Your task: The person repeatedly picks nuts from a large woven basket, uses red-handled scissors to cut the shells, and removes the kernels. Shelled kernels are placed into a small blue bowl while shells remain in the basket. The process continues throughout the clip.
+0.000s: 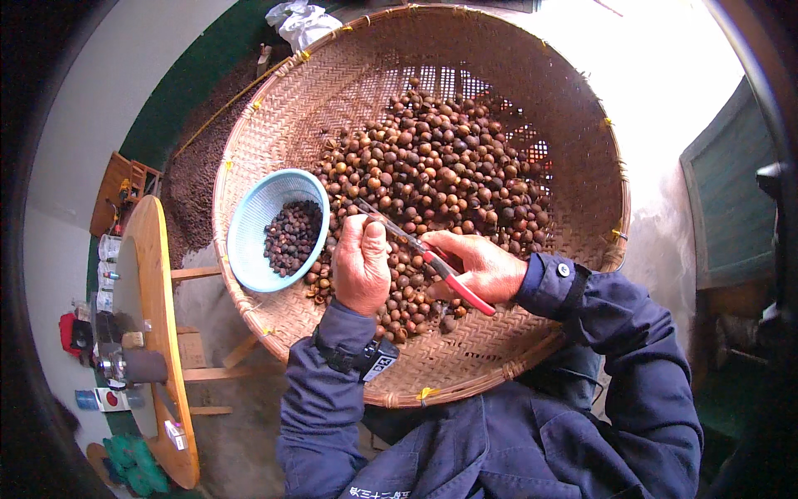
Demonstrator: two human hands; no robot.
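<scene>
A large round woven bamboo basket (573,206) holds a heap of round brown nuts or dried fruits (436,156). My right hand (477,265) grips red-handled pliers or cutters (458,284), whose metal jaws point up and left to the fingertips of my left hand. My left hand (365,265) is closed at the jaws, thumb on top; what lies between its fingers is hidden. To the left of it, a light blue plastic strainer basket (246,231) stands tilted inside the bamboo basket, with small dark kernels (293,240) in it.
At the left stands a round wooden table (165,312) with a dark cylindrical container (146,367) and small boxes. Behind the bamboo basket's left rim, a dark granular heap (199,168) lies on the floor. A white plastic bag (302,25) is beyond the far rim.
</scene>
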